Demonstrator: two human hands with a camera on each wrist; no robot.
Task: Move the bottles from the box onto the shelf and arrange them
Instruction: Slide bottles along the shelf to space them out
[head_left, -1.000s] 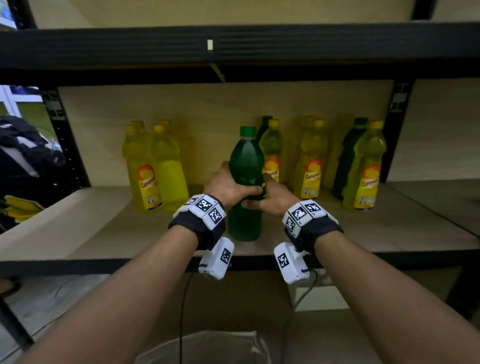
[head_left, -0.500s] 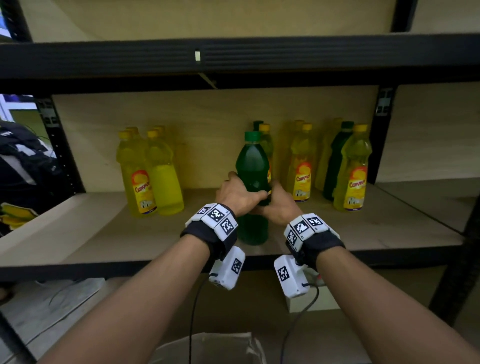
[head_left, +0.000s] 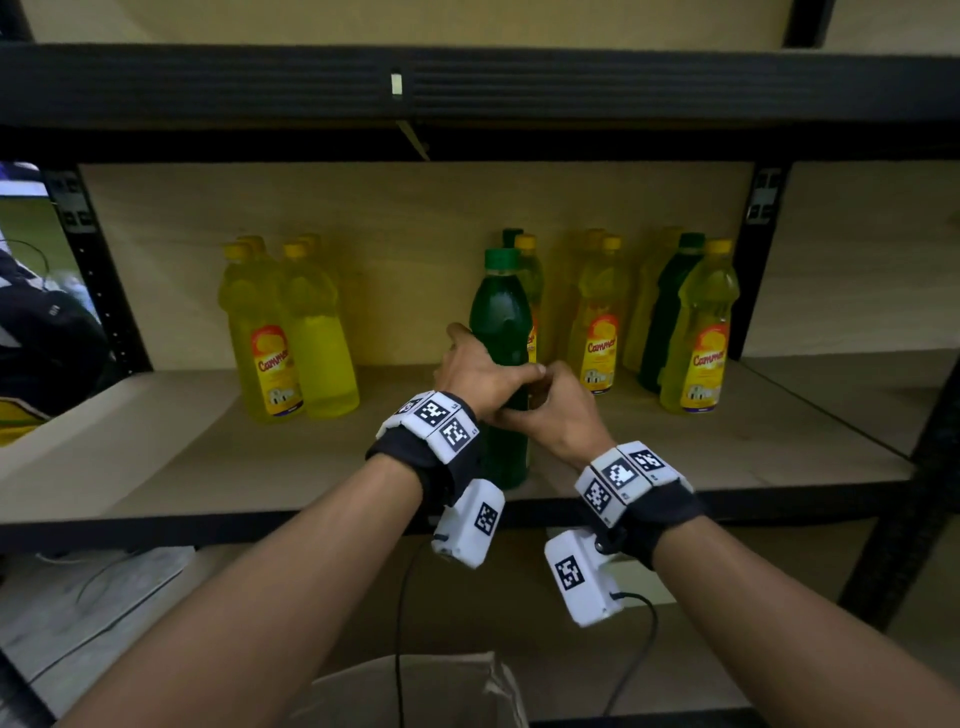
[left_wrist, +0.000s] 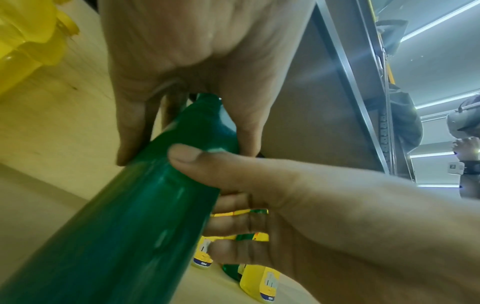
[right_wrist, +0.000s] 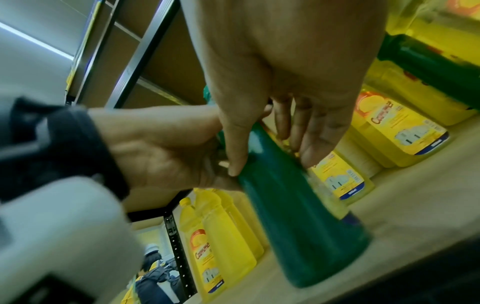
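Observation:
A dark green bottle (head_left: 500, 332) with a green cap stands upright near the front edge of the wooden shelf (head_left: 208, 467). My left hand (head_left: 483, 371) grips its left side at mid height, and my right hand (head_left: 553, 405) grips its right side just below. In the left wrist view my left hand (left_wrist: 182, 92) curls round the green bottle (left_wrist: 124, 236) near the shoulder. My right hand's thumb (left_wrist: 197, 160) lies across it. The right wrist view shows my right hand (right_wrist: 272, 133) on the green bottle (right_wrist: 298, 216), whose base sits at the board's edge.
Several yellow labelled bottles (head_left: 270, 353) stand at the left back. More yellow bottles (head_left: 701, 343) and a dark green bottle (head_left: 667, 312) stand behind and to the right. A black shelf beam (head_left: 467, 88) runs overhead. The box (head_left: 415, 691) is below, between my forearms.
Both hands keep their hold on the green bottle, which stays upright near the shelf's front. The hands have closed in a little over each other.

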